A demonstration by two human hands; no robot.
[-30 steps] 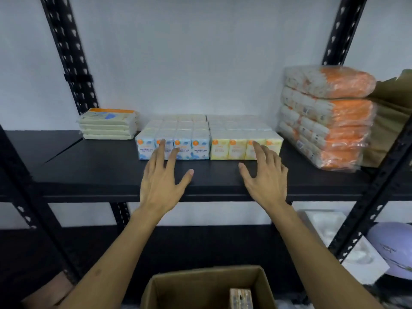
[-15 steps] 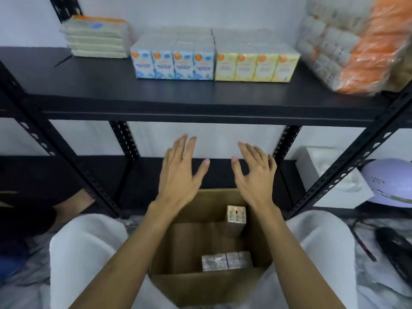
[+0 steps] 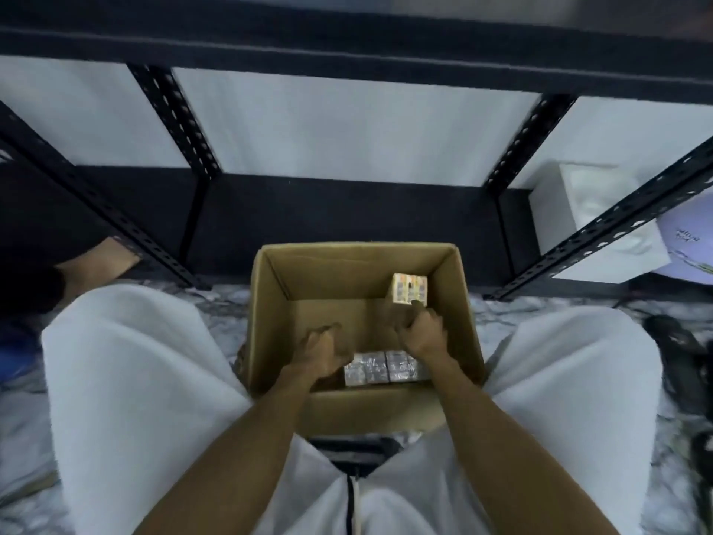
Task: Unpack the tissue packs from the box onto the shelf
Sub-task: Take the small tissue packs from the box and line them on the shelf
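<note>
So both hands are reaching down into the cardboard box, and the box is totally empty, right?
Not quite. Both the left hand and the right hand are down in the cardboard box, but it is not empty. The head view shows a row of tissue packs by the near wall and another pack farther back.

Marbled grey-white floor [image 3: 501, 314]; open cardboard box [image 3: 266, 303] stands directly on it, close against the front of the black metal rack. Lower shelf [image 3: 347, 210] of rack, dark board, carries a white box [image 3: 594, 218] at its right end.
</note>
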